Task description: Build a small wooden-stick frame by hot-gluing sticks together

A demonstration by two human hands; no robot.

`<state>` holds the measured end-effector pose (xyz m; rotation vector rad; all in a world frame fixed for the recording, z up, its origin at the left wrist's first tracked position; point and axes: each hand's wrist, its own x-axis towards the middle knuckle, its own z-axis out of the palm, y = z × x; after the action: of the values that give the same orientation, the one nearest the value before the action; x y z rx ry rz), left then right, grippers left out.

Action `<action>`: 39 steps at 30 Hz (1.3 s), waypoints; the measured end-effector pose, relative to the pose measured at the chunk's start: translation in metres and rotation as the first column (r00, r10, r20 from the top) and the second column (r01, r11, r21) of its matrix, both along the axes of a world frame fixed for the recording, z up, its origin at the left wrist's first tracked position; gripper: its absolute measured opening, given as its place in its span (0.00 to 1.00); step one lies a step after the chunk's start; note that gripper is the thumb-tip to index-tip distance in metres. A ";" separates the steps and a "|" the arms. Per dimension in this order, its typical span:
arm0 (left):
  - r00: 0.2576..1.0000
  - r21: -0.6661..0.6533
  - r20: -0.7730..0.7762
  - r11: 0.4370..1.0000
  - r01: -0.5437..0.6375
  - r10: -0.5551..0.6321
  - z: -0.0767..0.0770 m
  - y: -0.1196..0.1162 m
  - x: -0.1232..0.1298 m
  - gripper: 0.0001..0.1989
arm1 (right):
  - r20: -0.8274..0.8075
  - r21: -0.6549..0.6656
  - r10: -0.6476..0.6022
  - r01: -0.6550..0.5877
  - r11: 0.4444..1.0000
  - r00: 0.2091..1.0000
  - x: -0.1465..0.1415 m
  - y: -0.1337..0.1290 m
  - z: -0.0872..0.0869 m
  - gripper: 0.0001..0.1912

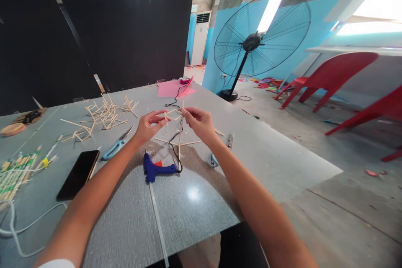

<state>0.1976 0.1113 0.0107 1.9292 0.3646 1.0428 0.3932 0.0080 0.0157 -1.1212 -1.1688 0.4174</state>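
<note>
Above the table, a small structure of thin wooden sticks spans the gap between my hands. My left hand pinches a stick joint at its left side. Thumb and fingers of my right hand are closed on the structure near its upper upright stick. Its lower sticks spread out over the tabletop; whether they touch it I cannot tell. Just below lies a blue hot glue gun with a red trigger, a clear glue stick trailing from its back. Light-blue scissors rest left of my left wrist.
More stick structures stand at the back left. A black phone, bundled sticks and a white cable lie left. Pink paper is at the far edge. Beyond the table are a large fan and red chairs.
</note>
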 end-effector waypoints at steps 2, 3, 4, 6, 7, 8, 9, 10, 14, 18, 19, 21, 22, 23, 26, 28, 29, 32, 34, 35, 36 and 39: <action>1.000 0.002 -0.002 1.000 -0.001 0.001 0.000 0.000 0.000 0.23 | -0.004 -0.001 0.000 0.000 1.000 1.000 0.000 -0.001 0.000 0.33; 1.000 0.002 -0.005 1.000 -0.003 0.003 0.000 0.000 0.000 0.23 | -0.004 -0.003 -0.001 0.001 1.000 1.000 0.000 -0.001 0.000 0.32; 1.000 0.003 -0.007 1.000 -0.005 0.005 0.000 -0.001 0.000 0.23 | -0.004 -0.006 -0.003 0.002 1.000 1.000 0.000 -0.001 0.001 0.32; 1.000 0.004 -0.008 1.000 -0.006 0.006 0.000 -0.001 0.000 0.23 | -0.004 -0.010 -0.001 0.001 1.000 1.000 -0.001 -0.002 0.001 0.32; 1.000 0.004 -0.007 1.000 -0.006 0.006 0.000 -0.001 0.000 0.23 | -0.004 -0.010 0.000 0.000 1.000 1.000 -0.001 -0.003 0.001 0.31; 1.000 0.004 -0.006 1.000 -0.004 0.004 0.000 -0.001 -0.001 0.23 | -0.004 -0.010 0.000 0.000 1.000 1.000 -0.001 -0.003 0.001 0.31; 1.000 0.005 -0.006 1.000 -0.003 0.003 0.000 -0.001 -0.001 0.23 | -0.003 -0.009 0.000 0.000 1.000 1.000 -0.001 -0.003 0.001 0.31; 1.000 0.006 -0.004 1.000 -0.003 0.003 0.001 -0.001 -0.001 0.23 | -0.002 -0.008 -0.001 0.001 1.000 1.000 -0.001 -0.003 0.001 0.31; 1.000 0.014 -0.009 1.000 -0.015 0.015 0.001 -0.001 -0.001 0.22 | 0.000 -0.003 0.000 0.000 1.000 1.000 -0.001 -0.002 0.000 0.31; 1.000 0.026 -0.015 0.999 -0.022 0.022 0.001 -0.003 0.000 0.21 | -0.001 -0.002 0.002 -0.002 1.000 1.000 0.000 -0.001 -0.002 0.31; 1.000 0.027 -0.014 0.999 -0.016 0.016 0.001 -0.003 0.000 0.21 | -0.001 -0.003 0.002 -0.002 1.000 1.000 0.000 0.000 -0.002 0.30; 1.000 0.031 -0.013 1.000 -0.003 0.003 0.001 -0.003 -0.001 0.21 | -0.002 -0.005 0.003 -0.003 1.000 1.000 0.000 0.000 -0.002 0.30; 1.000 0.032 -0.015 0.999 0.002 -0.002 0.001 -0.003 -0.001 0.22 | -0.002 -0.006 0.003 -0.003 1.000 1.000 0.000 -0.001 -0.002 0.31; 1.000 0.031 -0.017 1.000 0.002 -0.001 0.001 -0.003 -0.001 0.22 | 0.000 -0.008 0.002 -0.002 1.000 1.000 0.000 -0.001 -0.002 0.31; 1.000 0.010 -0.022 1.000 -0.014 0.014 -0.001 -0.002 -0.001 0.23 | 0.016 -0.018 -0.011 0.011 1.000 1.000 -0.001 -0.002 0.000 0.31; 0.999 -0.003 -0.032 1.000 -0.012 0.011 -0.003 -0.001 -0.001 0.24 | 0.028 -0.023 -0.017 0.018 1.000 0.999 -0.002 -0.003 0.000 0.31; 0.999 -0.008 -0.037 1.000 -0.008 0.007 -0.004 -0.001 -0.001 0.24 | 0.033 -0.025 -0.016 0.017 1.000 0.999 -0.002 -0.003 0.000 0.31; 0.999 -0.027 -0.049 1.000 0.003 -0.004 -0.008 -0.001 0.001 0.24 | 0.045 -0.021 -0.014 0.015 1.000 0.999 -0.002 -0.003 -0.001 0.30; 0.999 -0.057 -0.038 0.998 0.012 -0.014 -0.008 -0.001 0.002 0.24 | 0.045 -0.009 -0.014 0.014 1.000 0.999 -0.002 -0.003 -0.001 0.28; 0.999 -0.073 -0.025 0.997 0.021 -0.022 -0.008 0.000 0.003 0.23 | 0.038 -0.002 -0.008 0.008 1.000 0.999 -0.001 -0.003 -0.001 0.27; 1.000 -0.085 -0.004 0.996 0.024 -0.024 -0.006 0.000 0.003 0.23 | 0.025 0.005 0.004 -0.004 1.000 1.000 0.000 -0.003 -0.001 0.27; 0.995 -0.117 0.093 0.993 -0.024 0.035 0.001 0.004 0.002 0.21 | -0.035 0.037 0.036 -0.035 0.999 0.999 0.004 -0.003 -0.001 0.28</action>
<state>0.1994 0.1157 0.0121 1.7691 0.3930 1.1044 0.3970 0.0049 0.0146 -1.0588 -1.1615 0.4402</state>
